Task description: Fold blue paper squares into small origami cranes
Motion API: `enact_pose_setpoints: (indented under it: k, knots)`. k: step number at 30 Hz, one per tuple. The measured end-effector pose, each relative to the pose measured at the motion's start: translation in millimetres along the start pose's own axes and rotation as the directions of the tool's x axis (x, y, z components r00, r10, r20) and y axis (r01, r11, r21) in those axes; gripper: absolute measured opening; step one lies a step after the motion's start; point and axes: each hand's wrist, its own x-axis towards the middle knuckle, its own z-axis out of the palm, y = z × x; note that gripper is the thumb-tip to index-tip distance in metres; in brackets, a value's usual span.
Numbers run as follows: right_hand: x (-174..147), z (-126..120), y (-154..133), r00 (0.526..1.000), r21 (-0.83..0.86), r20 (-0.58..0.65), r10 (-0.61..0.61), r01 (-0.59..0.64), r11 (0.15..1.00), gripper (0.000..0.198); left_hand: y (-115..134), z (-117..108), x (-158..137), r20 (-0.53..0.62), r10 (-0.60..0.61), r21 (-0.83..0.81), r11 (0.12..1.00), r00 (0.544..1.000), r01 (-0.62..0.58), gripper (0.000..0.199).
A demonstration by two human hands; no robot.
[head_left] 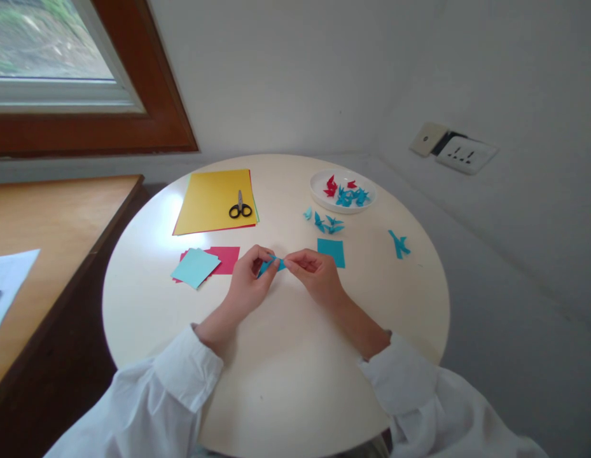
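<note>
Between my two hands is a small piece of folded blue paper (267, 265), held just above the round table. My left hand (252, 273) pinches its left part between thumb and fingers. With thumb and index finger closed, my right hand (317, 270) grips the paper's right tip. Fingers cover part of the folds. A flat blue paper square (331, 252) lies just beyond my right hand. Left of my left hand, a light-blue paper stack (196, 268) overlaps pink-red paper squares (227, 260).
A white plate (318, 196) holds red and blue folded paper cranes; several blue cranes (331, 224) sit in front of it. Black-handled scissors (240, 207) rest on yellow paper sheets (204, 200). Blue paper scraps (399, 245) lie at right. Walls border the round table (295, 381).
</note>
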Motion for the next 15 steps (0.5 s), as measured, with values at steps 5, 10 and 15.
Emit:
enact_pose_setpoints:
  k: [5,10,15]
  knots:
    - [-1.6,0.8,-3.3,1.0,0.012,-0.009,-0.009,0.009,1.0,0.011,3.7,-0.1,-0.7,0.012,-0.016,-0.018,1.0,1.0,0.016,0.018]
    - [-1.4,1.8,-4.9,1.0,0.013,-0.02,-0.011,0.011,1.0,0.01,3.7,1.5,-1.8,0.02,-0.029,-0.017,0.999,0.999,0.029,0.019]
    - [-1.4,3.2,-6.5,1.0,0.024,-0.029,0.005,-0.004,1.0,0.009,2.9,1.3,-3.2,0.023,-0.048,-0.02,0.999,0.999,0.048,0.02]
